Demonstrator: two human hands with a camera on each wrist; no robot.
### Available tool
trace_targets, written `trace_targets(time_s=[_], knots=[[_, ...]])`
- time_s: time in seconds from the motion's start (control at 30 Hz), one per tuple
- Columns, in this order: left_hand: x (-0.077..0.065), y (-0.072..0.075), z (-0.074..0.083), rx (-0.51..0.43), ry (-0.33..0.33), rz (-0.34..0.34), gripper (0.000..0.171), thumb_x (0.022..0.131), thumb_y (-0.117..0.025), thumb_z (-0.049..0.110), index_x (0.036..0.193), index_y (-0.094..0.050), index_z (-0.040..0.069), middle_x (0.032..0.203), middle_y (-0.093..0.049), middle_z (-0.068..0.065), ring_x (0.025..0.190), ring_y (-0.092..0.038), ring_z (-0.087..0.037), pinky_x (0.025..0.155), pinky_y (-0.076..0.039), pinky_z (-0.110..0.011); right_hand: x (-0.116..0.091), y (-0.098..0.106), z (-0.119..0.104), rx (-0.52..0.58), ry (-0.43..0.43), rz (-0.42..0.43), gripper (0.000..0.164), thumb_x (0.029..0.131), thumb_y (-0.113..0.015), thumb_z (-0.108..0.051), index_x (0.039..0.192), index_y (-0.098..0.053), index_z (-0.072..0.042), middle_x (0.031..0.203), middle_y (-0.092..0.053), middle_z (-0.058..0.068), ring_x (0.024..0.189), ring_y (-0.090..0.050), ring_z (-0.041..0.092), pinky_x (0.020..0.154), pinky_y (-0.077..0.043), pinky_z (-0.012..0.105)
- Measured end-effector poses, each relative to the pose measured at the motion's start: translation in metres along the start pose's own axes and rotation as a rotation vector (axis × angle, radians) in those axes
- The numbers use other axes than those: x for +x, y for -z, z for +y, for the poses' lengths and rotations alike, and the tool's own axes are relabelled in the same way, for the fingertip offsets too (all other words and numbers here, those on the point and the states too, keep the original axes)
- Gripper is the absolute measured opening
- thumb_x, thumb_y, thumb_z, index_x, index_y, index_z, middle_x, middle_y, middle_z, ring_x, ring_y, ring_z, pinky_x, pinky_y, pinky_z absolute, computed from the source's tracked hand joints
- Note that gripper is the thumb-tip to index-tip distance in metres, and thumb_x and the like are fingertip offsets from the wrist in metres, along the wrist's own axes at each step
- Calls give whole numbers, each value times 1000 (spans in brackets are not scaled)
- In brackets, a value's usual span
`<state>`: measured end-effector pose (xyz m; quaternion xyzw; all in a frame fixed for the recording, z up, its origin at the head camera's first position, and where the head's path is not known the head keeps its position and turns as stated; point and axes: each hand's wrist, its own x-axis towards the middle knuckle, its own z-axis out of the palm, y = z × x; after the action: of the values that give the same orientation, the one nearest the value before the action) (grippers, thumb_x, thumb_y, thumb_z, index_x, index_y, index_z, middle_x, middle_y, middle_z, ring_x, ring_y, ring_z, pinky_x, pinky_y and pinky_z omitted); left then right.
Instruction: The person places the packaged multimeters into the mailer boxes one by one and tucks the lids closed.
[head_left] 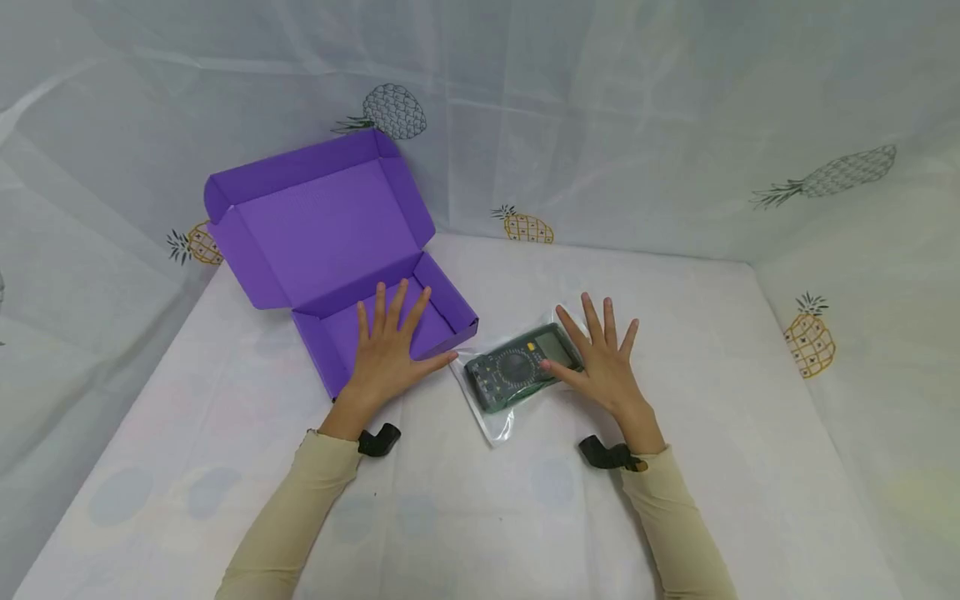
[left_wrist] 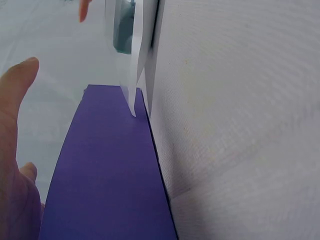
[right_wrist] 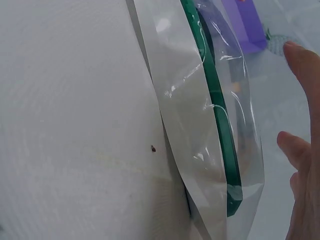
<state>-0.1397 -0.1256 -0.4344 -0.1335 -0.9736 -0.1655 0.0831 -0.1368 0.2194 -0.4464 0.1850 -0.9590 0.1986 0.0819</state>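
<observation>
A purple cardboard box (head_left: 444, 292) stands on the table with its lid (head_left: 326, 229) raised. My left hand (head_left: 386, 358) is over the box's near side, fingers spread and holding nothing. To the right of the box lies a dark multimeter (head_left: 510, 367) with a green edge, inside a clear plastic bag (head_left: 498, 427). My right hand (head_left: 603, 371) spreads its fingers at the bag's right end, its thumb over the meter's screen in the head view. In the right wrist view, the bagged multimeter (right_wrist: 222, 115) shows edge-on, apart from the visible fingers.
A white cloth (head_left: 480, 525) covers the table. Pale curtains printed with pineapples (head_left: 393, 111) hang behind and at both sides. Each wrist carries a black mount, one on the left wrist (head_left: 380, 439) and one on the right wrist (head_left: 606, 452).
</observation>
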Motion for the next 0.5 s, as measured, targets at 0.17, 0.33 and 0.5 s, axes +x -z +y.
trace_targets(time_s=[0.17,0.33,0.5], knots=[[-1,-1,-2,-2,4,15,104,78,-58,74,157,-3,34,164,1,-7,148,8,-39,114,10,-60,1,2,0,6,-8,-13,82,88,-43,-74,156,-19,-34,164,3,6,147,16,35,104,19,70],[-1,2,-3,-32,15,24,101,80,-56,74,157,-4,35,164,0,-6,148,9,-38,114,11,-60,0,3,-1,21,-12,-36,81,90,-48,-69,156,-19,-34,164,5,4,148,14,36,105,20,68],[1,6,-8,-49,40,15,99,81,-57,72,157,-4,36,164,0,-5,148,11,-37,114,12,-60,-2,0,-2,33,-32,-57,80,90,-50,-66,157,-18,-33,164,6,2,147,15,37,106,16,70]])
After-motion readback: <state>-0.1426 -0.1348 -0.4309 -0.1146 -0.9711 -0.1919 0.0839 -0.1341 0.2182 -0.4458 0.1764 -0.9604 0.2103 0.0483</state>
